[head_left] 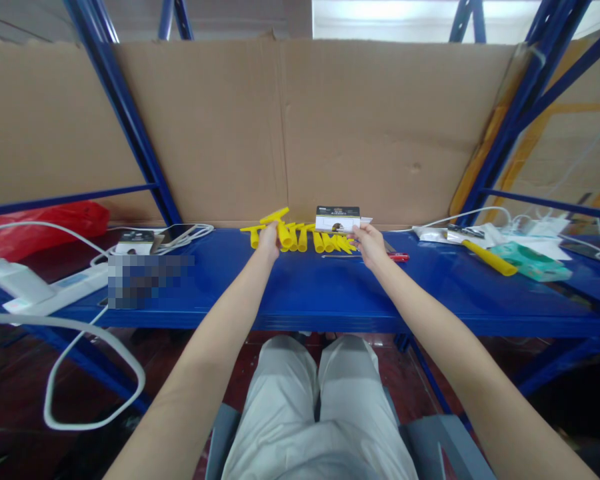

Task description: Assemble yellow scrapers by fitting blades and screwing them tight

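Note:
My left hand [267, 241] is closed around a yellow T-shaped plastic piece [283, 231] with a hollow round stem, held just above the blue shelf top. A row of similar yellow pieces [303, 239] lies behind and beside it. My right hand [370, 243] pinches the right end of a small black-and-white printed box [336, 219], raised over the row. Several pointed yellow pieces [344, 244] lie below the box. Near my right wrist, a screwdriver with a red handle [399, 257] rests on the blue surface.
A cardboard sheet [350, 127] backs the blue shelf [310, 293]. To the left are a white power strip [65, 290], cables, a red bag [45, 230] and another printed box [135, 243]. At right lie a yellow tube [490, 259] and a green packet [533, 261].

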Available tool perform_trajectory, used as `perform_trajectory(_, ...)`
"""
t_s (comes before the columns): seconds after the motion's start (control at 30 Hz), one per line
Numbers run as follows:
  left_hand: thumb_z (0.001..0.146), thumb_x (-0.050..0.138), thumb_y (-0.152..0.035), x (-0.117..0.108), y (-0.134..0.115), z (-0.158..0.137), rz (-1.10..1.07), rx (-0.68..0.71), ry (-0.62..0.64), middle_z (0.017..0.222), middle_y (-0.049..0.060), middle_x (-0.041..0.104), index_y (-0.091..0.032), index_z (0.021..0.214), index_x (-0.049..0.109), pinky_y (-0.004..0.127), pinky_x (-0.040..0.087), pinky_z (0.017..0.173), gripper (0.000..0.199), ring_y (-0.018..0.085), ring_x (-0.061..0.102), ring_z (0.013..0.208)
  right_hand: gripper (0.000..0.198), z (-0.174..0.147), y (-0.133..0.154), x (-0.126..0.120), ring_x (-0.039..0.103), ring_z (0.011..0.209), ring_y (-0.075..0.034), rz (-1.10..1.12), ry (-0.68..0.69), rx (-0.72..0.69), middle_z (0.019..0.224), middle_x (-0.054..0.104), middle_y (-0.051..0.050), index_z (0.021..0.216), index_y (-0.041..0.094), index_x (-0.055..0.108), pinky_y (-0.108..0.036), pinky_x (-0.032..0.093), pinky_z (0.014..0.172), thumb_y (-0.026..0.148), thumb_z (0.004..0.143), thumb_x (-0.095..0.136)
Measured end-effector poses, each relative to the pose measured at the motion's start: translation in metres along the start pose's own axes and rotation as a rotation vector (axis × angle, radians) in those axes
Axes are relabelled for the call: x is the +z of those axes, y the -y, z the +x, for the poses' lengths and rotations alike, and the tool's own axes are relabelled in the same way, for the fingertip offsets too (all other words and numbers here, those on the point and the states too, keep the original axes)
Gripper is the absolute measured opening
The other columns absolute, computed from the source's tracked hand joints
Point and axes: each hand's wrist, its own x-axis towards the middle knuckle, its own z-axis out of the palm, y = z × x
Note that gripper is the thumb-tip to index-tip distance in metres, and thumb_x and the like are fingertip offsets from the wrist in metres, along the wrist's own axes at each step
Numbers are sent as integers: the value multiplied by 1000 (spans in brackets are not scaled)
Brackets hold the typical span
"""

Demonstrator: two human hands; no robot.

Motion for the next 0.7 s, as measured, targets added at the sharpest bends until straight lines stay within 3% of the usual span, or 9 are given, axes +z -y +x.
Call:
perform_trajectory(0.07, 88, 48, -23, -1, -7, 4, 14, -6, -93, 54, -3, 54, -18, 92, 57, 20, 38, 43, 11, 9, 46, 38, 21, 0, -1, 0, 62, 60, -9, -7, 35, -19, 70, 66, 4, 74, 20, 55, -18, 46, 51, 30, 67, 72)
perform_trajectory(0.17, 88, 46, -22, 3, -17, 7, 24, 26, -126, 51, -5, 48, -18, 93, 55, 18, 30, 38, 10, 6, 37, 32, 22, -1, -1, 2, 61, 58, -9, -12, 81, -26, 67, 64, 4, 74, 20, 55, -19, 47, 53, 33, 68, 72)
perform_trajectory(0.43, 86, 45, -16, 20, -16, -7, 0, -6, 33, 49, -5, 47, -16, 82, 51, 17, 19, 33, 8, 5, 36, 32, 20, -6, 0, 8, 59, 53, -7, 7, 155, -22, 63, 65, 4, 71, 19, 60, -20, 49, 59, 32, 67, 74)
perform_trajectory(0.7, 82, 55, -20, 14, 5, -22, -30, -39, 99, 49, -4, 52, -17, 76, 53, 15, 31, 38, 7, 5, 45, 35, 23, -9, -1, 11, 63, 54, -10, -21, 245, -9, 63, 68, 2, 70, 18, 63, -25, 53, 65, 34, 64, 78)
